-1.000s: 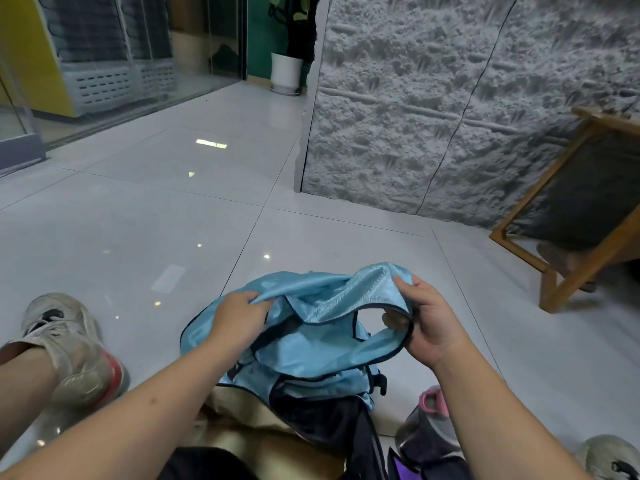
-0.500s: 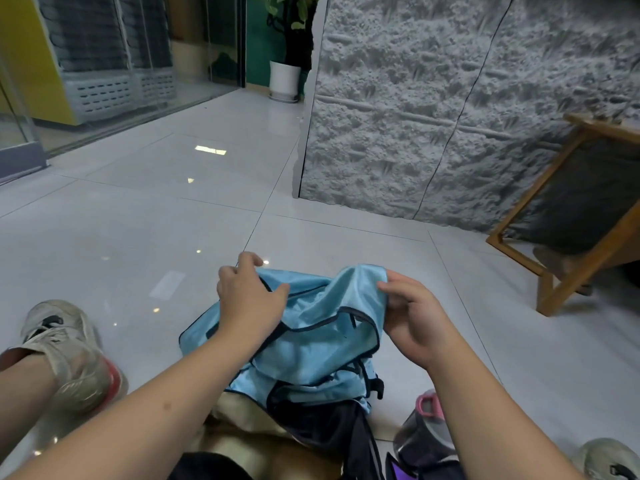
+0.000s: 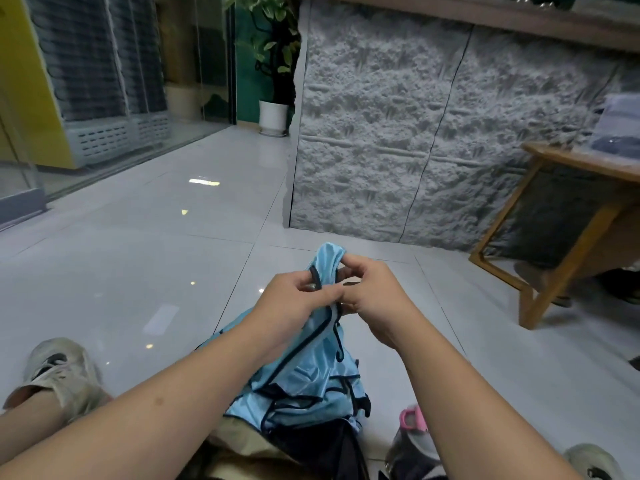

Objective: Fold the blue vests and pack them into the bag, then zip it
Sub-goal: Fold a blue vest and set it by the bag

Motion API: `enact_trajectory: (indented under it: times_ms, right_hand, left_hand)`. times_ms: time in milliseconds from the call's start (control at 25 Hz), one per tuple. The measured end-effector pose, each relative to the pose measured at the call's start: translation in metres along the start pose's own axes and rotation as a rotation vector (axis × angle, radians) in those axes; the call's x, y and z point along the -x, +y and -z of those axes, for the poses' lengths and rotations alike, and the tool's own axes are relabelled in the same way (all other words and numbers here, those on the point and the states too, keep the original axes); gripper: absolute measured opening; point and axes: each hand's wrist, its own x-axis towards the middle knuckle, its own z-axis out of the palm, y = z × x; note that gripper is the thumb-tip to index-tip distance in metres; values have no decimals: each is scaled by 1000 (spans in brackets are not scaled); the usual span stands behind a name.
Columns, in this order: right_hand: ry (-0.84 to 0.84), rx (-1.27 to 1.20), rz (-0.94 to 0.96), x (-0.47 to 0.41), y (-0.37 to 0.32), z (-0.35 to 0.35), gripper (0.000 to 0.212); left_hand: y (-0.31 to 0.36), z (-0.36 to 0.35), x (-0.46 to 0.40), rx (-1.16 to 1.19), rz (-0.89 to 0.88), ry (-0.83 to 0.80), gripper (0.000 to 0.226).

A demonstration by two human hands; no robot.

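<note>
A light blue vest (image 3: 311,368) with dark piping hangs bunched in front of me, its top edge lifted above the floor. My left hand (image 3: 287,303) pinches the dark-trimmed edge near the top. My right hand (image 3: 367,289) pinches the same bunched top from the other side, fingers curled round the fabric. The two hands almost touch. More blue vest fabric (image 3: 298,407) lies heaped below on a dark bag (image 3: 318,445) between my legs. The bag's zip is hidden.
A grey textured wall panel (image 3: 415,133) stands ahead on the white tiled floor (image 3: 138,271). At the right is a wooden table (image 3: 568,230). A bottle with a pink cap (image 3: 410,420) stands near my right leg. My shoes (image 3: 59,372) flank the pile.
My hands have come together and risen, gathering the vest from a wide spread into a narrow bunch held up. The camera has tilted upward.
</note>
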Motion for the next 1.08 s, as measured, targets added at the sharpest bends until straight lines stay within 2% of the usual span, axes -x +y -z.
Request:
enact_trajectory:
  times_ms: [120, 240, 360, 440, 600, 680, 760, 880, 960, 1080]
  right_hand:
    - [-66, -127, 37, 5, -21, 4, 47]
    - [-119, -175, 70, 5, -34, 8, 70]
    - [-148, -72, 94, 2, -42, 1, 87]
    - [-149, 4, 76, -2, -46, -3, 85]
    - [-216, 204, -72, -22, -29, -5, 100]
    - [-239, 365, -152, -29, -15, -9, 88]
    - [-279, 541, -189, -34, -3, -15, 63]
    - [-244, 605, -205, -38, 5, -18, 31]
    - [-173, 609, -210, -39, 13, -11, 25]
    - [-163, 737, -264, -36, 33, 2, 22]
  left_hand:
    - [28, 5, 2, 172, 34, -61, 24]
    - [66, 12, -3, 112, -55, -42, 25]
    - [103, 13, -4, 76, -140, -33, 25]
    - [124, 14, -3, 89, -190, -46, 24]
    - [152, 24, -2, 131, -256, -111, 27]
    - [160, 31, -2, 161, -273, -115, 26]
    - [165, 41, -4, 192, -285, -80, 23]
    - [168, 55, -9, 216, -285, -19, 21]
    - [169, 61, -13, 234, -296, -9, 21]
    - [170, 66, -18, 266, -305, 16, 20]
